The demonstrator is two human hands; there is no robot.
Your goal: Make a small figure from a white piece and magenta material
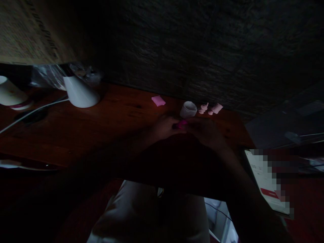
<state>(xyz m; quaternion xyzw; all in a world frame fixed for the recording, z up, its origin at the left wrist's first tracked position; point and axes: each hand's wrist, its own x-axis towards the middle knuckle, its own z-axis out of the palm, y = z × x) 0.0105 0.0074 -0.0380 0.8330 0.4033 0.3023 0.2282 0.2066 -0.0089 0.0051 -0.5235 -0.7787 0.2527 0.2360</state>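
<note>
Lap: pale trousers (141, 209) at bottom centre, under the table edge.
Phone (262, 180): lower right, tilted, screen lit, part of it covered by pixel blocks; a red bar shows low on the screen.
Table (113, 118): reddish-brown wood, across the middle of the frame; near part in deep shadow.
Left hand (165, 128): centre of frame, coming in from lower left; fingers closed on the magenta lump. Single fingers too dark to separate.
Right hand (206, 131): right of centre, coming in from lower right; fingertips meet the left hand's at the same lump and appear to pinch it too.
Magenta lump (182, 124): centre of frame, between the fingertips of both hands; exact shape hidden.
White cup (188, 109): just beyond the hands, upright, mouth visible.
Pale pink pieces (203, 108): right of the white cup, near it, small and irregular; a blockier one (216, 108) at the right end.
Pink square (158, 100): left of the white cup, apart from it, flat on the table.
White cone (81, 92): left of frame, standing on the table, white cable (32, 113) running to the left edge.
Patterned cup (11, 92): far left, tilted in view.
Clear plastic (48, 76): behind the cone, crumpled.
Printed card (32, 33): upper left, brown, dark lettering.
Wall (177, 50): top of frame, dark, rough texture.
</note>
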